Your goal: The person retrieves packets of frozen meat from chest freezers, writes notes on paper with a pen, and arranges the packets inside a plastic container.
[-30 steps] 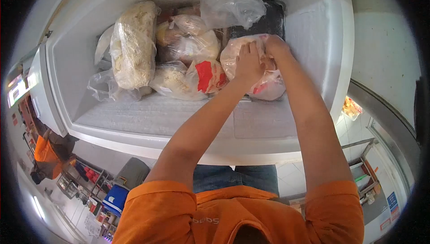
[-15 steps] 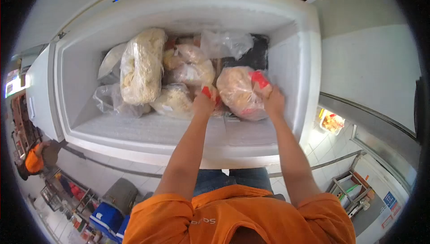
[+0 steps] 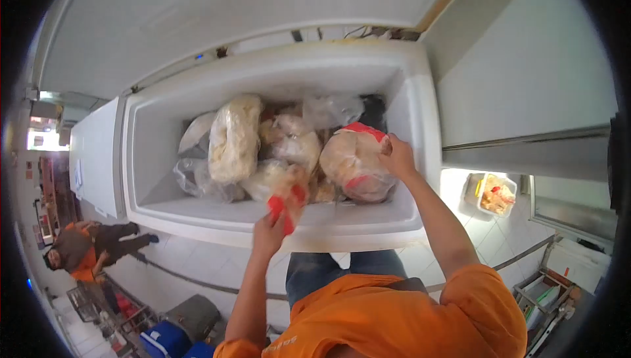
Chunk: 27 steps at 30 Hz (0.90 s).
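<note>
My left hand [image 3: 268,232] is closed around the red end of a small clear-and-red plastic bag [image 3: 289,199], raised over the front wall of the chest freezer [image 3: 197,216]. Motion blurs that bag, and its contents are unclear. On the freezer's right side, my right hand [image 3: 398,158] pinches the gathered edge of a big clear plastic bag with red print [image 3: 355,161], which holds pale pinkish food. Left of it lie more clear bags of frozen food [image 3: 296,141] and a long wrapped pale block [image 3: 234,138].
A loose clear bag [image 3: 332,109] lies at the freezer's back. Right of the freezer, a clear tub of orange-yellow food [image 3: 494,195] stands on the tiled floor. Another person [image 3: 85,253] is at the far left, near a blue cooler box [image 3: 164,338].
My left hand has pulled the small bag up and left, toward the freezer's front rim. My right hand still holds the big bag's edge. The other person has come further into view.
</note>
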{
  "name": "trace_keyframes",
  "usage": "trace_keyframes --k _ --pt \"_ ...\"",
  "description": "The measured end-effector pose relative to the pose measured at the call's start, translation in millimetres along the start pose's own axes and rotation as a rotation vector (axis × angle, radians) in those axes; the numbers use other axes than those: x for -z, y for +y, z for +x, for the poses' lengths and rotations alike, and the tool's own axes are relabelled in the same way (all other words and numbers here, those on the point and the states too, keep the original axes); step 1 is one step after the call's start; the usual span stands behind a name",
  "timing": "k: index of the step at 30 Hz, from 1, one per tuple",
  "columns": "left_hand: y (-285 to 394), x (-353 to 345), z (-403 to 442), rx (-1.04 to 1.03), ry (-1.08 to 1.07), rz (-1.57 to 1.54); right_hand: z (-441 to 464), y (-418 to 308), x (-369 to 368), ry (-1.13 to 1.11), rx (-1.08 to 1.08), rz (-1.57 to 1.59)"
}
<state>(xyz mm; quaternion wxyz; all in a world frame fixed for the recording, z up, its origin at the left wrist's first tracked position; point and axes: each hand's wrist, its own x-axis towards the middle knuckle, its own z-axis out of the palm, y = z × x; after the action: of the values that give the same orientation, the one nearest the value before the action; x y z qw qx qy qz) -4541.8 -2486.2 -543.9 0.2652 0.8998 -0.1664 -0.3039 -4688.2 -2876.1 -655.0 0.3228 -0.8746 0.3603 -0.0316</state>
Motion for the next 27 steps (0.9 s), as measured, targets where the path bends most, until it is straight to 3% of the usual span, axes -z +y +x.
trace_keyframes --k 1,2,4,5,7,12,14,19,22,25,27 --pt "-0.9 17.8 -27.1 0.004 -0.004 -0.035 -11.1 -10.4 39.0 0.003 -0.007 0.106" --pt "0.5 29.3 -56.4 -0.198 0.173 0.005 -27.7 -27.6 76.7 0.004 -0.004 0.209" --pt "18.1 49.3 -108.9 -0.102 0.267 -0.360 -63.0 -42.4 129.9 -0.019 0.008 0.495" --pt "38.5 64.2 -135.1 -0.091 0.285 -0.380 -82.9 -42.4 148.4 -0.038 0.013 0.680" --pt "40.2 78.6 -174.7 0.109 0.149 -0.633 -135.4 -64.1 197.8 -0.064 -0.023 1.080" --pt "2.0 47.4 -242.3 0.051 0.276 -0.987 -286.5 -55.3 264.3 0.092 -0.014 1.342" --pt "-7.6 28.6 -261.4 0.060 0.250 -1.068 -352.0 -45.8 275.8 0.216 -0.007 1.361" --pt "-40.1 -27.1 -307.5 0.023 -0.005 -1.183 -494.9 5.2 269.1 0.362 -0.236 1.196" --pt "-21.0 -57.4 -348.8 0.081 0.007 -1.196 -560.5 37.2 267.5 0.471 -0.398 1.116" --pt "4.3 -82.4 -391.9 0.127 0.071 -1.037 -618.9 121.1 235.2 0.561 -0.552 0.623" --pt "28.0 -108.6 -406.0 0.068 0.019 -0.925 -649.3 109.4 254.0 0.586 -0.538 0.434"
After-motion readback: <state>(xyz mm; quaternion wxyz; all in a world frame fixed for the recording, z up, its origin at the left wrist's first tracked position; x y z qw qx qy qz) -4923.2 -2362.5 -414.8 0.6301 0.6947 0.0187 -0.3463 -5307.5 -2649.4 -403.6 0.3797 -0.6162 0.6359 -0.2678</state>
